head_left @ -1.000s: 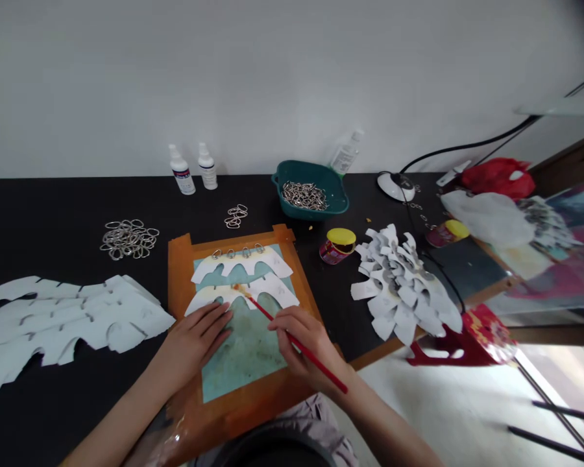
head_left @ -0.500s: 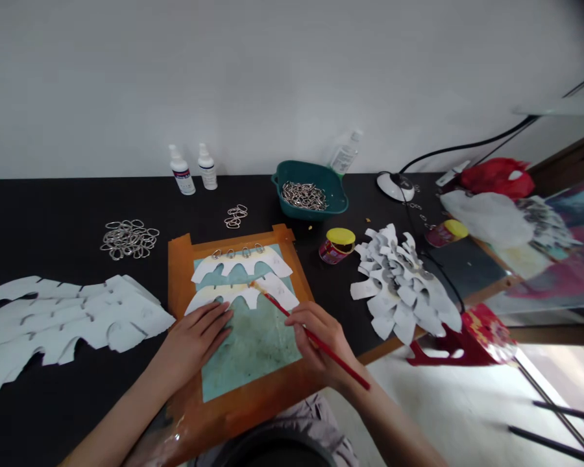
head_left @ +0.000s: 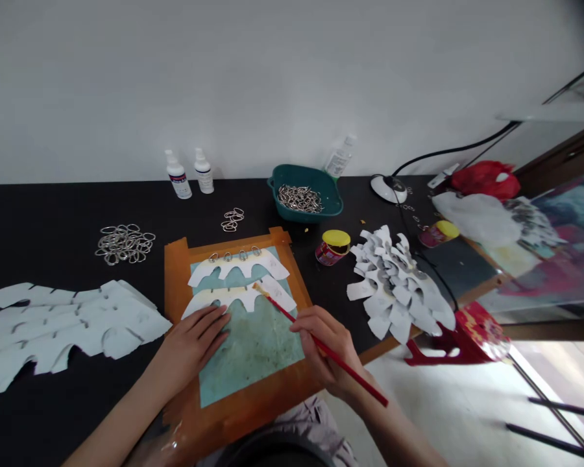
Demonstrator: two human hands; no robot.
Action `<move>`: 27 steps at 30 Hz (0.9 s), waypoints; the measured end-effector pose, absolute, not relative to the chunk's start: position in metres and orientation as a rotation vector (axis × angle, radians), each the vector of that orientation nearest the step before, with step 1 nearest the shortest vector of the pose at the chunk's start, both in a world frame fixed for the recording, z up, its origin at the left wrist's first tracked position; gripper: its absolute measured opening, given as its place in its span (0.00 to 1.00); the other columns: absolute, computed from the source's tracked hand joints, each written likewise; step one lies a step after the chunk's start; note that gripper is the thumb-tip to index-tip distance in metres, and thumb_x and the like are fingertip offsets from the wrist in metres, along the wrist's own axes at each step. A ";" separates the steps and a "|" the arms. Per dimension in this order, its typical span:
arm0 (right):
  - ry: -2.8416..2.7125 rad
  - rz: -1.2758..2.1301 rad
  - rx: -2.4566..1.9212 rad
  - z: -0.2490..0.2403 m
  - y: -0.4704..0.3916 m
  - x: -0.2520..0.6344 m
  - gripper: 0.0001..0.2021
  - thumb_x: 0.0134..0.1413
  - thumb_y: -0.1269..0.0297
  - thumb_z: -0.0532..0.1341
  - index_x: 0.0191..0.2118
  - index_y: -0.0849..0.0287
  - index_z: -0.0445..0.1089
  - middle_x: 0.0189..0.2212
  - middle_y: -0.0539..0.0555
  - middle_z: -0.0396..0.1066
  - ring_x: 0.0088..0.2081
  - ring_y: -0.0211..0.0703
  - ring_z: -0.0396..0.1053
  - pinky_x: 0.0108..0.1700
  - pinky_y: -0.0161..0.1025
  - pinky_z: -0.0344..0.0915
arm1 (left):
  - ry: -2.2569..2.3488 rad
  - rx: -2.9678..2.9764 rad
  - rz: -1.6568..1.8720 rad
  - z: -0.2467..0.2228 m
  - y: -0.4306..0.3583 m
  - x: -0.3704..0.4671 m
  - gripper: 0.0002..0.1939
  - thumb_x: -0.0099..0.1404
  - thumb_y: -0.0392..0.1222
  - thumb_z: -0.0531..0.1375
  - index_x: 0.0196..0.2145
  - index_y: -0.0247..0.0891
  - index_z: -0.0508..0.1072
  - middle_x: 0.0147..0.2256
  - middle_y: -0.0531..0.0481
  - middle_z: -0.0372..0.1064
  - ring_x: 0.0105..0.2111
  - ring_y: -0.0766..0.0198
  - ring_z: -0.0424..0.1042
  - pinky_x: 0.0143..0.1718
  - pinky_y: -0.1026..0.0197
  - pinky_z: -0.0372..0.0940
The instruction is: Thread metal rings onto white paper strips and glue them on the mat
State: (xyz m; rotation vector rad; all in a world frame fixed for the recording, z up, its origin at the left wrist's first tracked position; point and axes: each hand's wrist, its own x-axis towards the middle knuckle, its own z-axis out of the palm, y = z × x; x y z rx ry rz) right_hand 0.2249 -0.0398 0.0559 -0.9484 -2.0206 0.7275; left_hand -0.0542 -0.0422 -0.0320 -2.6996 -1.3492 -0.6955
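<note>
Between the fingers of my right hand [head_left: 325, 344] is a red-handled paintbrush [head_left: 292, 318]; its yellowish tip touches the upper edge of the nearer white cut-out strip [head_left: 241, 297]. My left hand [head_left: 202, 340] lies with fingers stretched flat on the lower left part of that strip. Behind it lies a second scalloped white strip [head_left: 238, 267] with several metal rings [head_left: 243, 255] along its top edge. Both strips rest on a blue-green sheet [head_left: 248, 357] bordered by brown tape [head_left: 175, 279].
Stacked white strips [head_left: 63, 318] and a ring pile [head_left: 125, 244] lie left. Behind stand two white bottles [head_left: 204, 172] and a green basin [head_left: 331, 201] of metal pieces. Rightward are a yellow-lidded can [head_left: 331, 248], a heap of white cut-outs [head_left: 399, 285] and a red stool [head_left: 472, 334].
The brush tip has shifted slightly right along the strip's upper edge, and its handle end has swung down and right. My left hand stays on the strip. The camera view has shifted a little.
</note>
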 end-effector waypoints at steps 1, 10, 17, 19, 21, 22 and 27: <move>-2.028 0.734 -0.937 0.055 -0.040 0.223 0.11 0.59 0.77 0.53 0.43 0.59 0.68 0.37 0.56 0.68 0.38 0.40 0.68 0.41 0.37 0.67 | -1.344 -2.697 -0.700 -0.032 -0.042 -0.054 0.18 0.70 0.45 0.54 0.52 0.36 0.72 0.51 0.45 0.74 0.52 0.56 0.70 0.52 0.53 0.69; -1.940 0.757 -1.011 0.049 -0.040 0.220 0.09 0.60 0.76 0.53 0.40 0.58 0.68 0.34 0.54 0.68 0.36 0.40 0.69 0.39 0.37 0.66 | -1.379 -2.726 -0.699 -0.035 -0.042 -0.057 0.18 0.70 0.45 0.54 0.54 0.40 0.71 0.52 0.47 0.72 0.54 0.56 0.69 0.54 0.53 0.67; -1.956 0.741 -0.961 0.051 -0.042 0.219 0.09 0.59 0.76 0.53 0.39 0.58 0.69 0.33 0.55 0.69 0.35 0.40 0.70 0.37 0.37 0.66 | -1.332 -2.768 -0.707 -0.027 -0.038 -0.058 0.17 0.70 0.44 0.54 0.53 0.39 0.73 0.52 0.46 0.73 0.53 0.57 0.70 0.54 0.54 0.68; -1.929 0.663 -1.014 0.053 -0.039 0.231 0.09 0.59 0.76 0.53 0.38 0.58 0.68 0.32 0.54 0.69 0.34 0.41 0.69 0.35 0.37 0.66 | -1.312 -2.783 -0.695 -0.026 -0.037 -0.060 0.17 0.70 0.44 0.54 0.53 0.40 0.73 0.52 0.47 0.73 0.53 0.57 0.70 0.53 0.54 0.68; -1.876 0.544 -1.031 0.053 -0.031 0.243 0.10 0.60 0.76 0.53 0.38 0.57 0.69 0.32 0.54 0.69 0.33 0.41 0.69 0.34 0.38 0.66 | -1.315 -2.788 -0.695 -0.027 -0.036 -0.062 0.17 0.70 0.44 0.53 0.53 0.41 0.73 0.52 0.49 0.73 0.53 0.58 0.70 0.54 0.54 0.68; -1.843 0.467 -1.012 0.052 -0.025 0.248 0.10 0.60 0.76 0.53 0.39 0.57 0.69 0.33 0.55 0.69 0.34 0.42 0.69 0.34 0.39 0.66 | -1.314 -2.787 -0.697 -0.027 -0.036 -0.062 0.17 0.70 0.44 0.53 0.54 0.42 0.72 0.52 0.49 0.73 0.53 0.58 0.70 0.54 0.54 0.68; -1.714 0.025 -0.763 0.025 0.027 0.243 0.11 0.60 0.73 0.55 0.43 0.53 0.70 0.38 0.56 0.69 0.37 0.45 0.70 0.38 0.44 0.68 | -1.236 -2.776 -0.744 -0.024 -0.038 -0.063 0.16 0.70 0.42 0.54 0.53 0.42 0.72 0.51 0.49 0.73 0.51 0.58 0.72 0.53 0.55 0.69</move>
